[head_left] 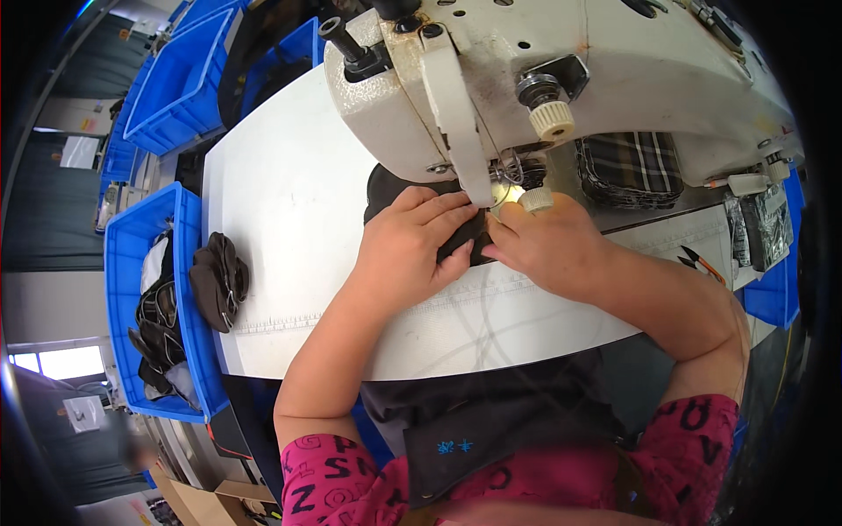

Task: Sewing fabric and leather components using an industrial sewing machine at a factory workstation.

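A white sewing machine [386, 123] stands at the top, its small light shining by the needle area. A black fabric piece [382, 188] lies under its head. My left hand [408, 245] rests on this piece, fingers extended over it and thumb apart. My right hand [548, 245] is closed on the piece's right edge beside the needle, fingertips bent in. The needle tip itself is hard to make out.
Plaid fabric pieces [627, 167] are stacked right of the needle. Dark pouches [219, 280] lie on the white table [281, 175], left. Blue bins [118, 342] line the left side, one holding dark items. Pointed tools [702, 263] and plastic packets [763, 228] sit at right.
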A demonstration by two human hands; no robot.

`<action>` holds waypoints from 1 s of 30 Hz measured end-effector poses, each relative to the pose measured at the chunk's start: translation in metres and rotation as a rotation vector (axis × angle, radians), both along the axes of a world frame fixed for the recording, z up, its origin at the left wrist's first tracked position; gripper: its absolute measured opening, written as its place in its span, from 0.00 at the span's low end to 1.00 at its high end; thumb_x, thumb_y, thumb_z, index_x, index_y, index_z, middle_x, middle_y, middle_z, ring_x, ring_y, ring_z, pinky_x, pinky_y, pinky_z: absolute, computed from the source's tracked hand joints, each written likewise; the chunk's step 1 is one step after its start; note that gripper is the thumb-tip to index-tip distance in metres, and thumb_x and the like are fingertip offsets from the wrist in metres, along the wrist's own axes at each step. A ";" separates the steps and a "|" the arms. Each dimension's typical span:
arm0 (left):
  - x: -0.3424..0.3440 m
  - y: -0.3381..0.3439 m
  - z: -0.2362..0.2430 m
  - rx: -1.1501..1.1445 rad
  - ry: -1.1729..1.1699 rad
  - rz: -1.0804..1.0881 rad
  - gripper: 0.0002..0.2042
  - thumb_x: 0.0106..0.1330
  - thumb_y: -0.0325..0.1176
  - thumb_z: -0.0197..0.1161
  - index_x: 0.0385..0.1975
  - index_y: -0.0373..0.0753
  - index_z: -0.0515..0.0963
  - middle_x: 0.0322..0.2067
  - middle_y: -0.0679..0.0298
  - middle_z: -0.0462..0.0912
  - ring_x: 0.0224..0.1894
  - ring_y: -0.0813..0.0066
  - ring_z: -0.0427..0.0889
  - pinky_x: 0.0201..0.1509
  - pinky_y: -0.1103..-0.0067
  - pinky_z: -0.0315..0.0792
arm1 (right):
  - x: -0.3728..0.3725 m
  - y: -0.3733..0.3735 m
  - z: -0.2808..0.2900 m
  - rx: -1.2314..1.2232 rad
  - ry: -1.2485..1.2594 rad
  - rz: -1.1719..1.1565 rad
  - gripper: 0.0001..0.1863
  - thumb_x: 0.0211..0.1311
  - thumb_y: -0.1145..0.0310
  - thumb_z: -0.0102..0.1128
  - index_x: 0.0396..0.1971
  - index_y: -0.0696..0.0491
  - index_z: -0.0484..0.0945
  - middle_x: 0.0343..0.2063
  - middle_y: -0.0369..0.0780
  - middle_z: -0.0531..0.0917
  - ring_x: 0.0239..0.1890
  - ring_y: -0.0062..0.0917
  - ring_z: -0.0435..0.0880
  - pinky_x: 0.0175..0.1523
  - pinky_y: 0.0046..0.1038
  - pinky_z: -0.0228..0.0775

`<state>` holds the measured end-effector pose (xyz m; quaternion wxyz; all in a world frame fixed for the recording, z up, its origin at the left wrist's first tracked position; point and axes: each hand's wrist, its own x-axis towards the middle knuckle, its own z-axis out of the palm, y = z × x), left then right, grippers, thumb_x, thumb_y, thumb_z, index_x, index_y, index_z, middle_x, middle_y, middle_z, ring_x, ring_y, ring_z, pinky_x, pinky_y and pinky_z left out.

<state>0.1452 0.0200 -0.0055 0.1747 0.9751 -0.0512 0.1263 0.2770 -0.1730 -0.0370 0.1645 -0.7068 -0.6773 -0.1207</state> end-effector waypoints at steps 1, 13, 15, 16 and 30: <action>-0.001 -0.004 0.000 0.018 -0.020 0.009 0.19 0.56 0.34 0.68 0.50 0.40 0.86 0.53 0.65 0.88 0.49 0.61 0.86 0.59 0.69 0.78 | -0.001 -0.001 0.000 -0.008 0.012 0.018 0.14 0.62 0.54 0.68 0.31 0.51 0.82 0.26 0.35 0.80 0.31 0.28 0.83 0.35 0.31 0.74; 0.008 -0.008 -0.002 0.058 -0.071 0.049 0.19 0.58 0.35 0.69 0.50 0.37 0.86 0.50 0.61 0.88 0.47 0.54 0.86 0.54 0.67 0.79 | -0.004 0.002 0.002 -0.073 -0.019 -0.031 0.16 0.64 0.54 0.66 0.34 0.53 0.82 0.26 0.36 0.79 0.28 0.31 0.83 0.33 0.34 0.74; 0.008 -0.008 -0.002 0.076 -0.060 0.064 0.19 0.59 0.35 0.69 0.50 0.38 0.86 0.50 0.61 0.88 0.47 0.54 0.85 0.54 0.66 0.78 | -0.003 0.001 0.002 -0.084 0.026 -0.026 0.16 0.65 0.54 0.66 0.35 0.53 0.81 0.26 0.36 0.79 0.28 0.31 0.83 0.33 0.34 0.75; 0.008 -0.008 -0.001 0.056 -0.048 0.059 0.19 0.58 0.35 0.70 0.50 0.38 0.85 0.51 0.60 0.87 0.47 0.53 0.84 0.54 0.66 0.78 | -0.002 0.001 0.002 -0.095 0.073 -0.022 0.16 0.65 0.54 0.66 0.36 0.53 0.81 0.27 0.36 0.80 0.28 0.32 0.84 0.33 0.35 0.75; 0.006 -0.007 -0.006 -0.034 -0.048 0.019 0.16 0.59 0.30 0.70 0.48 0.37 0.85 0.49 0.60 0.86 0.47 0.54 0.84 0.53 0.67 0.78 | 0.004 -0.005 0.007 -0.120 0.146 0.096 0.16 0.64 0.54 0.67 0.40 0.51 0.81 0.32 0.35 0.82 0.37 0.30 0.85 0.40 0.33 0.78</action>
